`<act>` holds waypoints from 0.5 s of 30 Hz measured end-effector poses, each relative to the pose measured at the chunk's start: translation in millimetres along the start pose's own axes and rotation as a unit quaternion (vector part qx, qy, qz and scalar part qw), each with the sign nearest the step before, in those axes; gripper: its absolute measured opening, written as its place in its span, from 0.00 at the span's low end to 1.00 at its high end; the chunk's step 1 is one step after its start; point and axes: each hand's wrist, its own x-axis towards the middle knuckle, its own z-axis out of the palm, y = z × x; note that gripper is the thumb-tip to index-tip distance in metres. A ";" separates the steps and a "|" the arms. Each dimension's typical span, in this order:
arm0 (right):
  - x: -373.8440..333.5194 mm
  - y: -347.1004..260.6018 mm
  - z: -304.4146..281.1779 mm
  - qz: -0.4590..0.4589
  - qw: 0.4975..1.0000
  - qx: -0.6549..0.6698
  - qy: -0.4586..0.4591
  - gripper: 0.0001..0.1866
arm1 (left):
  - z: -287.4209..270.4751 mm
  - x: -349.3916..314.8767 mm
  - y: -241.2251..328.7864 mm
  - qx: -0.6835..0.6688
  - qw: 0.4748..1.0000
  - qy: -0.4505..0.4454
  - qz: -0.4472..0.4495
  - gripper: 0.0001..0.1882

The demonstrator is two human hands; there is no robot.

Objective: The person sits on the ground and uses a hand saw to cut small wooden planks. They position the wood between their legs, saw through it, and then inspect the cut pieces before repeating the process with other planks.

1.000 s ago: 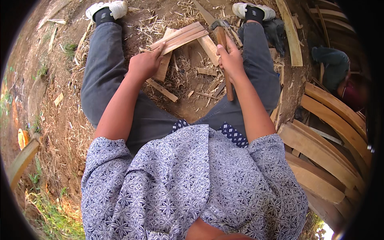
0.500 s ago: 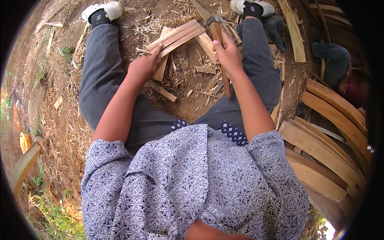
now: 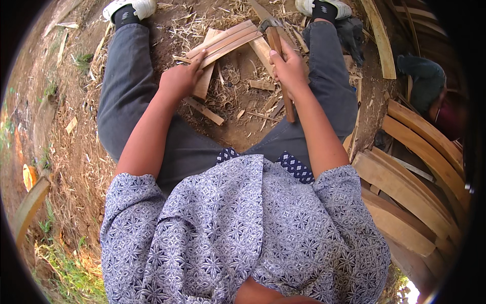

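Several pale wooden strips (image 3: 225, 44) lie side by side at a slant, over other boards on the ground between my legs. My left hand (image 3: 181, 80) grips their near left end, index finger stretched along the top and the other fingers curled, partly hidden. In my closed right hand (image 3: 291, 71) is a hammer-like tool (image 3: 288, 104) with a long wooden handle and a grey metal head. Its head is at the far end, beside the strips' right end; the handle's butt points toward me. A flat board (image 3: 261, 53) slants under the strips' right end.
Wood shavings and offcuts (image 3: 203, 111) litter the brown soil. Curved planks (image 3: 405, 190) are stacked at the right, and a long plank (image 3: 379, 38) lies beyond my right leg. Another person's clothed leg (image 3: 422, 81) shows at the far right. A curved timber (image 3: 30, 210) lies at the left.
The whole view has shifted slightly. Both hands keep their grip, and the strips and the tool stay in nearly the same place.
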 end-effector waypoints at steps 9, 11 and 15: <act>3.1 7.2 2.4 -0.077 0.992 -0.092 0.039 0.31 | 2.6 2.8 1.7 0.017 1.000 0.018 -0.013 0.32; 15.9 17.8 -0.5 -0.057 0.990 -0.126 0.010 0.31 | 1.6 3.5 1.7 0.014 1.000 0.019 -0.013 0.32; 18.9 5.0 -4.0 -0.091 0.989 -0.115 0.017 0.30 | 0.1 4.3 1.5 0.004 1.000 0.001 -0.018 0.32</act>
